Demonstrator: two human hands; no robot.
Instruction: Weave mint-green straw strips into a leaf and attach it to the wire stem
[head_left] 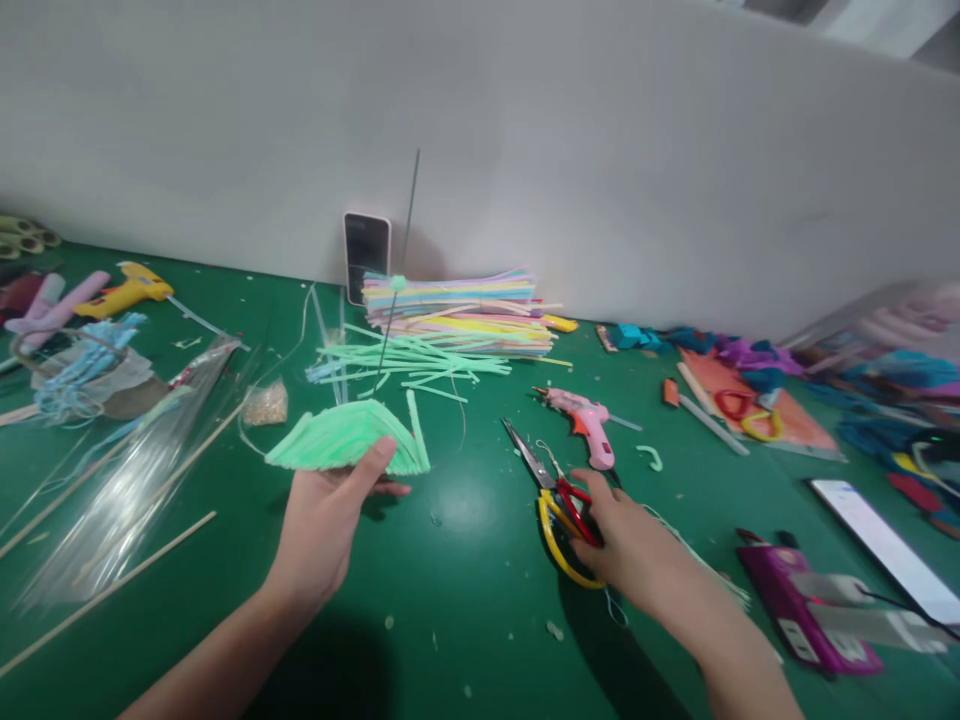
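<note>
My left hand [319,520] is closed on a mint-green fan-shaped piece made of pipe cleaners [345,435], thumb on top and fingers underneath. One short green strip [416,430] stands up at the piece's right end. My right hand [622,540] has its thumb and fingers around the handles of a pair of scissors [544,475], one loop red and the other yellow. The blades point away to the left and look slightly parted. Just beyond them lies a pink glue gun [585,420]. Behind the green piece a thin wire [409,215] rises, with a small green ball [398,284] on it.
Loose green pipe cleaners [420,355] lie before a bundle of pastel ones [450,290] by the wall. A phone [367,250] leans there. Clear plastic sleeves [142,490] and sticks lie left, near a yellow glue gun [127,290]. A purple power strip [802,605] and another phone [885,545] are right.
</note>
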